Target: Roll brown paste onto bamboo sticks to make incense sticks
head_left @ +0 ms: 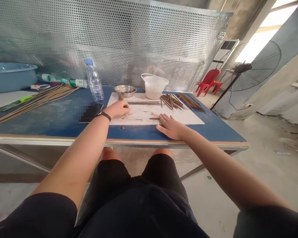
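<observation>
My right hand [172, 127] lies flat with fingers stretched at the front of a white board [188, 117]. Under its fingertips is one end of a short, thin brown stick [154, 118]. At the board's left side my left hand [119, 108], below a dark wristband, is curled; what its fingers hold, if anything, is hidden. A brown lump [121, 98] shows just behind that hand. Long thin brown sticks [144, 103] lie side by side across the board beyond both hands. Brown smears and crumbs mark the board.
Behind the board stand a metal bowl [125, 90] and a white plastic tub [155, 86]. Brown sticks [173, 102] are piled at right. A water bottle [94, 82], a phone [90, 113], long tan rods [44, 97] and a blue basin [11, 77] occupy the left. Perforated metal [109, 39] rises behind.
</observation>
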The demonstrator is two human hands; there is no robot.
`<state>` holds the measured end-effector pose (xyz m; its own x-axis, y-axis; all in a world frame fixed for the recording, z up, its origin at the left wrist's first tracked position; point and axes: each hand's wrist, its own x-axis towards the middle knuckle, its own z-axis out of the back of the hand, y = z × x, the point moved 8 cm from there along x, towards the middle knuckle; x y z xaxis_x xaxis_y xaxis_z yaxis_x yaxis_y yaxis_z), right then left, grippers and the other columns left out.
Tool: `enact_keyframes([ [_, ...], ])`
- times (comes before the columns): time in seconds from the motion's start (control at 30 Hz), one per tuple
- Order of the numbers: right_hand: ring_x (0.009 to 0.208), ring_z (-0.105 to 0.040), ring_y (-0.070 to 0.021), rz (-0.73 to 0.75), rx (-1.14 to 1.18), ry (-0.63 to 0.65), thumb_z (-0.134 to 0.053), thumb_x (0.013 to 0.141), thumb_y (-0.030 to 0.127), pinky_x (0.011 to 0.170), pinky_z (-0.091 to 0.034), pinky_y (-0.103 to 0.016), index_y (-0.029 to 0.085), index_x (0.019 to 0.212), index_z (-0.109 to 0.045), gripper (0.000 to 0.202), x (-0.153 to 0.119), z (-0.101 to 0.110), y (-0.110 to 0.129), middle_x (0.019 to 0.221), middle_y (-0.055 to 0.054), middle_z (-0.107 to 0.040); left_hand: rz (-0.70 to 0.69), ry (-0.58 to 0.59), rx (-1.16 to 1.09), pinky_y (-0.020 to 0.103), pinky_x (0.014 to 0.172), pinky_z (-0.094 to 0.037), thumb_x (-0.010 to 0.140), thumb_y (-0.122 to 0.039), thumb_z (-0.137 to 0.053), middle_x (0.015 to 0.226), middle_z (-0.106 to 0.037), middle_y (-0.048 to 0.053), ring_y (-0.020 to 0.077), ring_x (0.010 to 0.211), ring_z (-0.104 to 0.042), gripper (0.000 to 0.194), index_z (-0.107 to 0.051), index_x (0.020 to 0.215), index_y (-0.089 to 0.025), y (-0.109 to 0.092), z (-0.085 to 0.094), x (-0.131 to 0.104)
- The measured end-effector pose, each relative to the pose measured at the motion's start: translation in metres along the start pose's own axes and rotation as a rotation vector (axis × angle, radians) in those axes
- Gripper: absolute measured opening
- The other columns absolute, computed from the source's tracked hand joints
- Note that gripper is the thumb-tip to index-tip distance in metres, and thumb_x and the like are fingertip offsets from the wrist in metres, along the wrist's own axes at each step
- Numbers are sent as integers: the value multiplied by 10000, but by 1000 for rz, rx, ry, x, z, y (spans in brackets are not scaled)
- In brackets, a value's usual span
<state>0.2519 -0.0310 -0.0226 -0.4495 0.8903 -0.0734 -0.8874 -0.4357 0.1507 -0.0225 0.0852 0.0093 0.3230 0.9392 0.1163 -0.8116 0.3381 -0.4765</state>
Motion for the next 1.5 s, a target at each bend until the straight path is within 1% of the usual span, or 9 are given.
enact_keyframes([
  [0.1,1729,-178,-441,11,20,-17,-106,968,949,1411,-190,-612,-11,1778,-262,1266,-18,-1,3,1853,-222,-203,11,-4,-1,371,681,-464,825,-456,-725,850,-743,81,284,790,-690,213,-681,832,-248,1,-1,1],
  [0.2,1721,-209,-448,10,34,-48,-133,983,938,1393,-242,-634,46,1779,-315,1209,-17,-2,2,1850,-203,-233,19,-2,-1,373,689,-467,835,-461,-716,878,-752,82,288,808,-694,215,-689,858,-249,3,0,-1],
  [0.5,1736,-110,-461,-113,-60,-16,17,990,863,1383,-184,-661,-52,1772,-213,1225,48,1,-1,1860,-276,-157,28,13,15,364,684,-498,865,-487,-694,935,-773,87,291,832,-709,234,-684,853,-253,1,4,-9],
  [0.7,1739,-127,-450,-66,-83,-17,-39,1001,873,1397,-126,-669,-45,1782,-182,1214,2,-1,14,1863,-234,-156,18,21,11,377,727,-508,839,-501,-718,978,-794,90,305,883,-721,248,-706,885,-257,6,0,0],
  [0.83,1730,-161,-455,-17,-62,-51,-67,987,917,1404,-153,-645,-8,1775,-275,1233,-25,-4,24,1855,-232,-200,21,12,21,393,751,-505,859,-502,-702,992,-794,104,323,909,-721,254,-722,909,-254,11,-1,6],
  [1.03,1736,-132,-461,-73,-49,-25,-3,975,901,1407,-167,-595,-117,1750,-194,1294,7,0,22,1845,-316,-174,-1,9,36,380,785,-513,874,-485,-691,994,-798,90,306,925,-725,235,-721,913,-255,8,-1,6],
  [1.2,1744,-139,-419,-110,-31,-8,6,988,875,1394,-234,-553,-88,1760,-203,1252,43,9,13,1855,-286,-175,-6,16,53,373,745,-507,877,-506,-692,978,-798,95,305,902,-719,257,-724,896,-252,7,1,5],
  [1.3,1744,-143,-417,-74,-44,-15,-20,990,881,1399,-226,-549,-108,1751,-207,1261,38,9,14,1853,-285,-167,-6,24,52,372,738,-500,873,-504,-694,953,-786,90,296,874,-707,251,-710,883,-254,6,1,4],
  [1.5,1648,-396,-488,56,-49,-92,-73,970,947,1326,-358,-643,-23,1722,-400,1270,-3,8,27,1781,-269,-380,6,-8,35,375,741,-496,842,-487,-736,911,-765,83,299,857,-691,231,-729,856,-257,4,3,4],
])
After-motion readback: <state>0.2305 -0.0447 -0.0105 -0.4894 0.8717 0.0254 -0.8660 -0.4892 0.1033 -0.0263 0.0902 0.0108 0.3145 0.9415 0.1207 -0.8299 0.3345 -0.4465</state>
